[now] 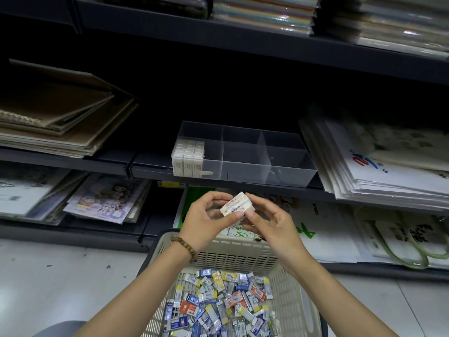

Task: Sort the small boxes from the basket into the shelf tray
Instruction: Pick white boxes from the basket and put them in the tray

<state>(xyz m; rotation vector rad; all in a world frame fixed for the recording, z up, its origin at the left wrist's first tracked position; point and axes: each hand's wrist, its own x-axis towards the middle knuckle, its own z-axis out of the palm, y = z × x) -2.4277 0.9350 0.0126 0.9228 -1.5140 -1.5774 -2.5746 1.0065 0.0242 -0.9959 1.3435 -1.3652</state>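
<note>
Though small, white barcoded boxes (237,205).

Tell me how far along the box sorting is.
Done: white boxes fill the left end of the clear plastic shelf tray; its other compartments look empty. In hand: left hand and right hand pinch white barcoded boxes. Left: many colourful boxes in the beige slatted basket.

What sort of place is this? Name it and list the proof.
Probably a stationery shop: dark shelving stacked with sketchbooks and wrapped paper packs, a clear divided tray part-filled with white boxes, and a basket of small colourful boxes on the floor.
</note>
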